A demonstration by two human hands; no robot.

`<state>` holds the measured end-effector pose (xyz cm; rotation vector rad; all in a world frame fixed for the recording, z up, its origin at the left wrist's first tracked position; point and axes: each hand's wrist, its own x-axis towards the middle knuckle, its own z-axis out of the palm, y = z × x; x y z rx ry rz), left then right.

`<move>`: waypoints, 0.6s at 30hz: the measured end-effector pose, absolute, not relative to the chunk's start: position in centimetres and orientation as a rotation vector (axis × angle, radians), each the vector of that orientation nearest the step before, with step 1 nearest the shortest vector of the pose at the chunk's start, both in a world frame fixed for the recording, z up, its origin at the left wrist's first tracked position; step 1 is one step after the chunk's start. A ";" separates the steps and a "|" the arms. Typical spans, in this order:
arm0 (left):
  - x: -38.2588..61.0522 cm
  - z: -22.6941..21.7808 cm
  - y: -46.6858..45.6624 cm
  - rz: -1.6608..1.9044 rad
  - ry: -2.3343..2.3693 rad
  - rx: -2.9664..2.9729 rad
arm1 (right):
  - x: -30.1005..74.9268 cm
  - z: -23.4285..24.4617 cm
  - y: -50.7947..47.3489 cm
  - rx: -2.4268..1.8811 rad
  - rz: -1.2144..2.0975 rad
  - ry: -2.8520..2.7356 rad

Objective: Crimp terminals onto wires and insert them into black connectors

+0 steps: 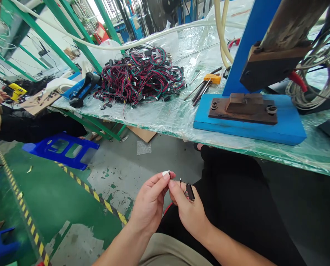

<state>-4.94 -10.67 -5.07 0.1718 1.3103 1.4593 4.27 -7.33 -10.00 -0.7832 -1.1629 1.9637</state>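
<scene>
Black connector (190, 192) in right fingers (178, 193)

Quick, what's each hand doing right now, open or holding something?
Left hand: closed, pinching a tiny dark piece at the fingertips.
Right hand: closed, holding thin wires with a black connector.

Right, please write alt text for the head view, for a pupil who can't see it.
A person's left hand pinches a tiny dark piece close to the right hand, which holds a black connector. On the bench beyond sit a tangled wire heap and a blue press.
</scene>
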 end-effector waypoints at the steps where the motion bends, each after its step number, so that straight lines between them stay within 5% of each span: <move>1: -4.9 -5.0 -10.7 1.460 1.310 0.179 | 4.3 -10.0 -7.3 -0.787 1.945 -1.188; 18: -4.9 -5.0 -10.6 1.530 1.200 0.079 | 4.7 -10.4 -7.3 -0.724 1.630 -1.506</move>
